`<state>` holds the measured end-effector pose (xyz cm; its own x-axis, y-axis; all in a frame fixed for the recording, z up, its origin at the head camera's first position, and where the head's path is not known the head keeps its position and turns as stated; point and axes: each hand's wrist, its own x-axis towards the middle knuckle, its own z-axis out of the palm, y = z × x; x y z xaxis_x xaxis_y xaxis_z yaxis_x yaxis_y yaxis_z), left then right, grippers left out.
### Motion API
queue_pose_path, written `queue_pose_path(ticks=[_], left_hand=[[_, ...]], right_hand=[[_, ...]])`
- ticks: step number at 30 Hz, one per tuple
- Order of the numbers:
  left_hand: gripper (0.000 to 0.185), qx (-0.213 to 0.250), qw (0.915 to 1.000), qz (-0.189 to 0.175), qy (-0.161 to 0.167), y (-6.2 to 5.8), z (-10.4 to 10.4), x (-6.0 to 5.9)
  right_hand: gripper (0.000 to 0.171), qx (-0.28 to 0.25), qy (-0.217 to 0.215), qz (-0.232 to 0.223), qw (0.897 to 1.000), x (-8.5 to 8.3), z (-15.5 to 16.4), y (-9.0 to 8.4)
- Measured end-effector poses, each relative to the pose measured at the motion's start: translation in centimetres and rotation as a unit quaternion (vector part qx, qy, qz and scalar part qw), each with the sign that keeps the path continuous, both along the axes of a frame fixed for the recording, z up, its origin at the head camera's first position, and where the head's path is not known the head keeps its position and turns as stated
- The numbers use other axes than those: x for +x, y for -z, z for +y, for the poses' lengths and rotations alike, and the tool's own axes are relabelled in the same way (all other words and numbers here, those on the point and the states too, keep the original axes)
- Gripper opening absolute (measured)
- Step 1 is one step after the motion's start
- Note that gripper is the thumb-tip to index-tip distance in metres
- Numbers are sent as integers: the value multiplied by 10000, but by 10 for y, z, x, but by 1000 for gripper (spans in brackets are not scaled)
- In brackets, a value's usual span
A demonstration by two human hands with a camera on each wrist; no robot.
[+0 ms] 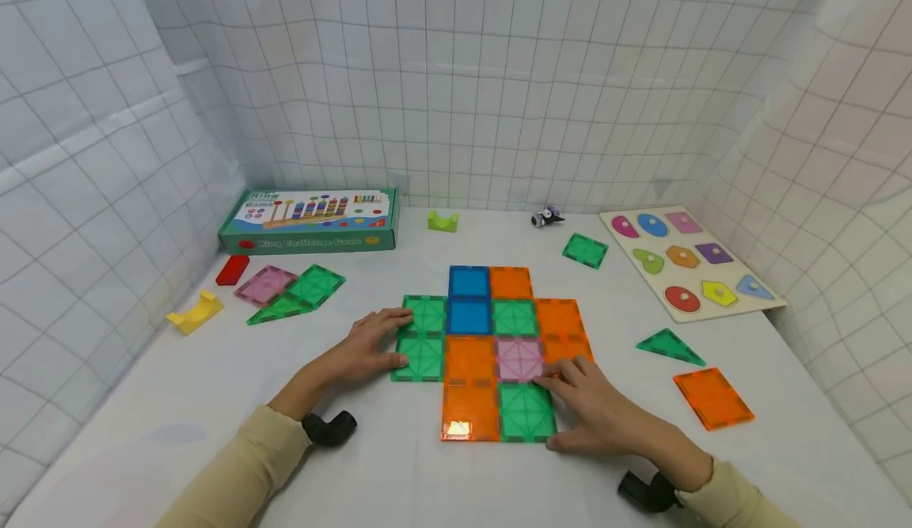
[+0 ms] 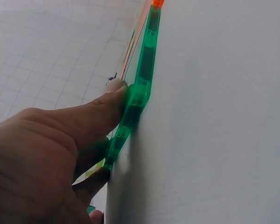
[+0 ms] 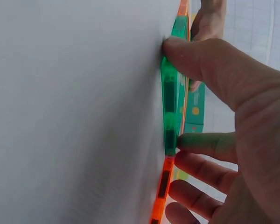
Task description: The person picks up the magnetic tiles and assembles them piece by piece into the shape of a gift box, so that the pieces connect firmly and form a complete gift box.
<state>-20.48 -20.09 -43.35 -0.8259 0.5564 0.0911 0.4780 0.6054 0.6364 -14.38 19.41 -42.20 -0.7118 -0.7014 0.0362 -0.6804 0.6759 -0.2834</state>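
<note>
Flat translucent magnetic tiles lie joined edge to edge in the middle of the table. My left hand (image 1: 363,350) touches the left edge of this sheet, its thumb and fingers spread along two green tiles (image 1: 425,314). On the other side, my right hand (image 1: 606,413) has its thumb at the near corner of a green tile (image 1: 527,413) and its index finger at that tile's far right corner. Its remaining fingers rest by the orange tiles (image 1: 563,318). Blue tiles (image 1: 469,316), a pink tile (image 1: 519,359) and more orange tiles (image 1: 471,413) make up the rest.
Loose tiles lie on both sides, including a green triangle (image 1: 670,346), an orange square (image 1: 714,398) and a pink square (image 1: 265,285). Behind stand a game box (image 1: 309,239) and a yellow-green block (image 1: 442,222). A shape puzzle board (image 1: 659,279) lies at right.
</note>
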Motion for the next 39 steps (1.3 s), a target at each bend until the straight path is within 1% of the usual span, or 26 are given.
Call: queue_pose_path(ticks=[2,3,4,6,8,9,10,12,13,15,17,19,20,22,24,26,27,30,31,33,36,37,39], left_hand=[[64,16,10000,-42,5,0,-1,-2],[65,47,10000,-60,21,1,-1,-3],[65,67,9999,-73,25,1,-1,-3],[65,122,9999,-62,52,2,-1,-3],[65,170,9998,-59,53,2,-1,-3],[65,177,9998,-50,50,2,-1,-3],[64,162,9999,-11,51,3,-1,-3],[64,176,9998,-16,32,4,-1,-3],[64,179,9998,-12,32,4,-2,-3],[64,175,9998,-3,49,6,-2,-3],[64,170,9998,7,64,6,-2,-3],[64,179,9998,12,75,6,-2,-3],[65,185,9998,13,74,6,-2,-3],[65,183,9998,26,65,5,-2,-3],[65,200,9998,-24,38,4,-2,-2],[66,182,9998,-39,33,3,-3,-2],[66,172,9998,-40,33,3,-3,-2],[66,188,9998,-53,19,3,-3,-3],[66,193,9998,-48,14,3,-3,-3],[65,206,9998,-7,26,3,-3,-3],[65,236,9997,-52,36,3,-3,-3],[66,242,9997,-64,39,4,-3,-3],[66,241,9997,-85,31,4,-3,-3]], right_hand=[[76,-178,-29,-163,9997,-3,1,0],[75,-351,-27,-280,9990,-5,3,0],[74,-523,64,-382,9979,-7,6,-1],[69,-970,424,-504,9931,-14,12,-1],[61,-1462,981,-473,9832,-23,20,-1],[58,-1620,1332,-393,9770,-28,24,0],[56,-1697,1670,-318,9707,-34,28,1],[55,-1691,2182,-269,9608,-43,33,2],[56,-1585,2385,-290,9577,-47,35,3],[59,-1318,2625,-396,9551,-53,36,5],[61,-1115,2664,-458,9563,-56,34,7],[61,-1060,2630,-460,9579,-56,32,7],[61,-1087,2583,-454,9588,-56,30,7],[58,-1245,2565,-480,9573,-56,29,7],[53,-1536,2583,-495,9525,-56,28,7],[47,-1873,2652,-490,9445,-56,28,7],[44,-2067,2683,-461,9398,-55,27,6],[40,-2577,2617,-250,9298,-54,21,0],[40,-2739,2605,-257,9255,-54,18,-2],[39,-3054,2563,-370,9163,-54,9,-7],[40,-3420,2541,-700,9020,-56,-2,-12],[41,-3471,2543,-814,8990,-57,-5,-13],[43,-3498,2461,-894,8995,-58,-10,-14]])
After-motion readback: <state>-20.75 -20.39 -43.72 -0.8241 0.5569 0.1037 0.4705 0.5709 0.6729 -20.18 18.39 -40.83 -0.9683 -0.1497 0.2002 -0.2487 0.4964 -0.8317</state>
